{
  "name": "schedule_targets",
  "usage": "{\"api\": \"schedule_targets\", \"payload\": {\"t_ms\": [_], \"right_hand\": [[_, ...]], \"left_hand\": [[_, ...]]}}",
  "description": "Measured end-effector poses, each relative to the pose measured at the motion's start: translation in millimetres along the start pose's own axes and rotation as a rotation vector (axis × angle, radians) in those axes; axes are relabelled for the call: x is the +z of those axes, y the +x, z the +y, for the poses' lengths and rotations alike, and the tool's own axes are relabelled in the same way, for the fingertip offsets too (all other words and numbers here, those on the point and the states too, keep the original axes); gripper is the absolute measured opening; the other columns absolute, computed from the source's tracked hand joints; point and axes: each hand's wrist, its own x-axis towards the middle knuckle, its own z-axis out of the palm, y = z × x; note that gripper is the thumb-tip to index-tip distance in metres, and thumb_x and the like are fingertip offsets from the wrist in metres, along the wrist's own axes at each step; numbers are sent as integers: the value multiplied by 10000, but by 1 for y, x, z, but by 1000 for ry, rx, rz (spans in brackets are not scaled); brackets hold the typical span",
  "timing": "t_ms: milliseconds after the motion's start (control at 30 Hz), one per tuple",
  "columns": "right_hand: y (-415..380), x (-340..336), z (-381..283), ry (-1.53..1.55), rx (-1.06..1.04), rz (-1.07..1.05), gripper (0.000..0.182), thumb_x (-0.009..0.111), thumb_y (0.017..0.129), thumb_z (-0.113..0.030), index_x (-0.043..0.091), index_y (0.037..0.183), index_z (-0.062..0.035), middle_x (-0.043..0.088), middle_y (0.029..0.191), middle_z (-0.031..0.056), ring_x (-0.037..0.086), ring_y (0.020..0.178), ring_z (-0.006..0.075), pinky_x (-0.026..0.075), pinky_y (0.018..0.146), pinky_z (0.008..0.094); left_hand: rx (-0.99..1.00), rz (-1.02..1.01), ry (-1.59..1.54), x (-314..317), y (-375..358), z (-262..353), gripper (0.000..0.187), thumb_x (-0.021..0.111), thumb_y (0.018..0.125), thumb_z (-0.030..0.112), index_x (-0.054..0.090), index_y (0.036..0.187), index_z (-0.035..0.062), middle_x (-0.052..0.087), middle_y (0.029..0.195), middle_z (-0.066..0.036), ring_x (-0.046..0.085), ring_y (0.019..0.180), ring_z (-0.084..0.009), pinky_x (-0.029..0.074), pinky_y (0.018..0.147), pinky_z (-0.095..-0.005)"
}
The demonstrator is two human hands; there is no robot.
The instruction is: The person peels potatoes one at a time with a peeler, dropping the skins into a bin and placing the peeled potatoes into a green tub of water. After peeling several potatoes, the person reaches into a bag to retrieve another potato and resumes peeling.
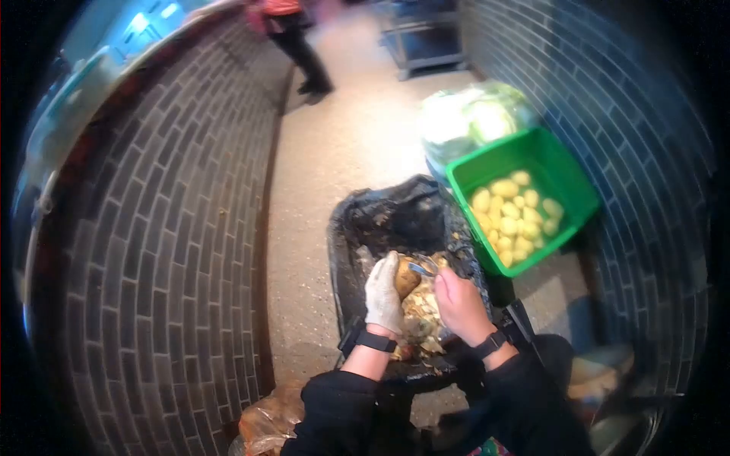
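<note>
My left hand (384, 296), in a white glove, is closed around an unpeeled brown potato (407, 277). My bare right hand (458, 302) grips a peeler (420, 270), whose bluish metal head lies against or just beside the potato's upper right side. Both hands are above a bin lined with a black bag (352, 220). Inside the bin, below my hands, lies a heap of pale peelings and scraps (423, 313). The peeler's handle is mostly hidden by my right fingers.
A green crate (566, 232) holding several peeled potatoes (508, 220) stands right of the bin. Behind it is a clear bag of pale green vegetables (487, 118). Brick walls (179, 205) flank the passage. A person (293, 45) and a cart (423, 38) are farther off. A plastic bag (274, 418) lies lower left.
</note>
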Motion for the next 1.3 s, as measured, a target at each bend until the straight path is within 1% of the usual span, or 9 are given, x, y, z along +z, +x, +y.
{"api": "schedule_targets", "payload": {"t_ms": [233,300,400,633,767,800,933,1133,1300], "right_hand": [[-8,11,1,-20,38,-74,207,458,960,-201,544,956,-13,594,817,301,574,805,492,438,651,547],[-8,15,10,-42,-43,3,236,445,965,-182,523,846,6,584,715,242,594,701,428,452,615,453],[-4,6,13,-14,46,-84,266,422,959,-208,536,882,19,602,813,301,584,803,491,442,672,532],[16,-3,10,10,15,-199,266,423,941,-175,550,826,29,589,715,239,599,672,382,461,640,442],[18,18,32,66,47,-183,253,425,935,-176,566,892,29,600,757,263,605,720,422,462,658,470],[14,27,23,150,107,-138,255,422,974,-181,543,809,-29,555,650,73,539,582,160,439,552,319],[8,15,10,-13,-55,-110,223,439,966,-174,519,913,28,587,795,297,567,774,490,429,644,537],[5,11,0,27,-6,-98,256,434,974,-195,519,849,11,584,682,240,593,679,438,443,593,481],[-5,16,0,51,35,-87,235,444,977,-195,513,885,9,585,684,254,592,674,441,437,593,502]], "left_hand": [[187,13,98,-14,-9,5,236,601,957,235,659,1068,35,640,1018,-40,574,938,-103,465,863,-272],[320,-42,335,-23,-9,0,297,591,960,230,623,1164,17,629,1107,-61,560,1042,-120,444,938,-282],[346,-210,487,-21,-16,4,396,557,977,222,507,1320,30,594,1170,-78,540,1104,-139,453,948,-278],[505,-185,479,-21,-20,15,352,596,943,190,551,1267,58,611,1172,-76,566,1083,-140,460,941,-284],[515,-19,713,-10,-30,37,346,669,898,261,609,1148,30,650,1072,-107,616,1026,-189,472,912,-303],[594,25,742,-6,-28,35,334,682,887,278,630,1109,35,659,1074,-119,631,1020,-210,474,905,-311],[490,0,594,1,-18,33,296,663,897,263,660,1067,21,686,1022,-91,641,985,-166,480,895,-296],[474,-15,393,8,-15,30,200,577,963,156,670,1020,-11,671,969,-58,604,892,-123,479,830,-270],[321,138,327,13,-17,28,389,493,1010,308,682,977,-31,683,915,-78,620,826,-138,498,769,-278]]}}
